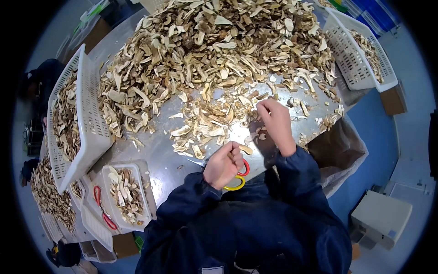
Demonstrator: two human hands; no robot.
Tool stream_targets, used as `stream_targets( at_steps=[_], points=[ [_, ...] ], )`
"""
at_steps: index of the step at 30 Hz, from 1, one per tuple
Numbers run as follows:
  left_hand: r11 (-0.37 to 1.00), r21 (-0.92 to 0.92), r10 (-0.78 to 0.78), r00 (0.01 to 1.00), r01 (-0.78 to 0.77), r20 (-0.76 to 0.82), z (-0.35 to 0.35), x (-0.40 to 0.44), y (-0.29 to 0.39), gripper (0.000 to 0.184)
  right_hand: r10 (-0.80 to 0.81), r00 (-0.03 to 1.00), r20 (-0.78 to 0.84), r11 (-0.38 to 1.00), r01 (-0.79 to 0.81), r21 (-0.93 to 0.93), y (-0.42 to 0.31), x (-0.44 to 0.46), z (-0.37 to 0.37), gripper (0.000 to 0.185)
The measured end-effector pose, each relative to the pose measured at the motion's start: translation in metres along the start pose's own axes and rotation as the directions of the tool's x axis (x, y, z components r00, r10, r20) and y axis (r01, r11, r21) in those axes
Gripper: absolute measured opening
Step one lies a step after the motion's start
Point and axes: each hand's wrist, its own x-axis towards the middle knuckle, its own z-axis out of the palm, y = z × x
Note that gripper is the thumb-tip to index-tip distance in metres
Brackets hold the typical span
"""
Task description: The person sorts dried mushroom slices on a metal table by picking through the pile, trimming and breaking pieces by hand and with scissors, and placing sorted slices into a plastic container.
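My left hand [223, 165] is palm up near the table's front edge, its fingers curled closed; whatever may be inside them is hidden. A dried mushroom slice [245, 149] lies just beside its fingertips. Under this hand are scissors with one red and one yellow handle [235, 184], their blades pointing left. My right hand [277, 123] is back up, with thumb and fingers drawn together at the right side of loose mushroom slices [207, 123]. I cannot make out what is between its fingertips. Farther back rises a large pile of dried mushroom slices [219, 41].
White baskets of slices stand at left [93, 114] and right [351, 59]. A small white tray [145, 201] and red-handled scissors [104, 208] are at lower left. A lined bin [342, 155] sits beyond the right table edge. Another person [48, 75] is at far left.
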Motion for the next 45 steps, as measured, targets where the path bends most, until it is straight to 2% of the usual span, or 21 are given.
stream_targets(
  at_steps=[3,5,9,10,13,14,15,21,24,28,30,31,32,33,34,35,36,39,40,44,45],
  points=[
    [0.994,0.032,-0.105,0.989,0.102,0.103,-0.008,-0.010,0.007,0.016,-0.144,0.990,-0.014,0.957,0.135,-0.256,0.018,0.024,0.028,0.016],
    [0.987,0.133,-0.093,0.995,0.089,0.023,-0.002,-0.018,0.004,0.016,-0.225,0.974,0.010,0.899,0.211,-0.382,0.015,0.030,0.040,0.018],
    [0.890,0.454,0.065,0.998,-0.051,-0.015,-0.002,-0.023,0.003,0.025,-0.242,0.969,0.051,0.953,0.247,-0.175,0.011,0.030,0.037,0.017],
    [0.823,0.554,0.160,0.987,-0.130,-0.006,-0.002,-0.021,0.003,0.026,-0.042,0.987,0.156,0.999,0.043,-0.001,0.001,0.023,0.029,0.019],
    [0.711,0.650,0.357,0.934,-0.268,-0.006,-0.003,-0.019,0.005,0.028,0.046,0.861,0.506,0.899,-0.256,0.354,-0.044,-0.017,0.005,0.014],
    [0.695,0.660,0.379,0.925,-0.286,0.003,-0.005,-0.018,0.006,0.026,0.007,0.810,0.586,0.887,-0.276,0.370,-0.050,-0.028,0.004,0.012],
    [0.678,0.669,0.402,0.915,-0.306,0.011,-0.006,-0.017,0.007,0.025,-0.101,0.844,0.527,0.887,-0.162,0.431,-0.049,-0.039,0.011,0.012],
    [0.744,0.586,0.416,0.909,-0.322,-0.028,-0.015,-0.017,0.006,0.004,-0.019,0.838,0.546,0.862,-0.263,0.434,-0.045,-0.058,0.020,0.011],
    [0.765,0.565,0.396,0.917,-0.308,-0.037,-0.014,-0.021,0.009,0.005,-0.067,0.802,0.593,0.861,-0.254,0.440,-0.041,-0.055,0.022,0.011],
    [0.792,0.521,0.389,0.921,-0.318,-0.031,-0.017,-0.023,0.015,0.005,-0.041,0.759,0.650,0.755,-0.403,0.518,-0.045,-0.050,0.024,0.009],
    [0.708,0.624,0.449,0.893,-0.331,-0.035,-0.014,-0.023,0.020,0.014,-0.022,0.760,0.649,0.682,-0.463,0.566,-0.043,-0.044,0.025,0.009],
    [0.661,0.672,0.476,0.879,-0.333,-0.034,-0.013,-0.023,0.021,0.020,-0.004,0.784,0.621,0.718,-0.430,0.548,-0.034,-0.039,0.026,0.010],
    [0.546,0.751,0.584,0.812,-0.371,-0.024,-0.016,-0.023,0.020,0.035,-0.032,0.896,0.442,0.893,-0.172,0.415,-0.026,-0.033,0.027,0.011],
    [0.506,0.787,0.601,0.799,-0.354,-0.027,-0.016,-0.028,0.024,0.037,-0.121,0.958,0.258,0.978,0.071,0.196,-0.019,-0.028,0.026,0.012],
    [0.465,0.820,0.616,0.787,-0.334,-0.029,-0.016,-0.036,0.031,0.039,-0.216,0.962,0.168,0.949,0.247,-0.197,-0.022,-0.021,0.019,0.018],
    [0.422,0.852,0.630,0.776,-0.311,-0.029,-0.017,-0.043,0.037,0.041,-0.214,0.959,0.184,0.957,0.244,-0.159,-0.024,-0.022,0.019,0.019],
    [0.493,0.802,0.629,0.775,-0.336,-0.062,-0.023,-0.044,0.039,0.037,-0.215,0.956,0.200,0.963,0.242,-0.120,-0.028,-0.021,0.022,0.020],
    [0.903,0.389,0.257,0.955,-0.182,-0.150,-0.036,-0.059,0.041,0.039,-0.310,0.885,0.349,0.935,0.350,-0.057,-0.043,-0.025,0.040,0.022],
    [0.933,0.344,0.129,0.991,-0.110,-0.033,-0.043,-0.060,0.041,0.043,-0.336,0.871,0.359,0.921,0.384,-0.068,-0.042,-0.026,0.050,0.020],
    [0.998,0.019,-0.069,0.994,0.067,0.088,-0.055,-0.066,0.033,0.057,-0.322,0.870,0.373,0.939,0.343,0.010,-0.050,-0.023,0.055,0.012],
    [0.998,-0.005,-0.060,0.997,0.060,0.049,-0.050,-0.068,0.033,0.057,-0.322,0.836,0.443,0.946,0.300,0.123,-0.057,-0.023,0.052,0.012]
  ],
)
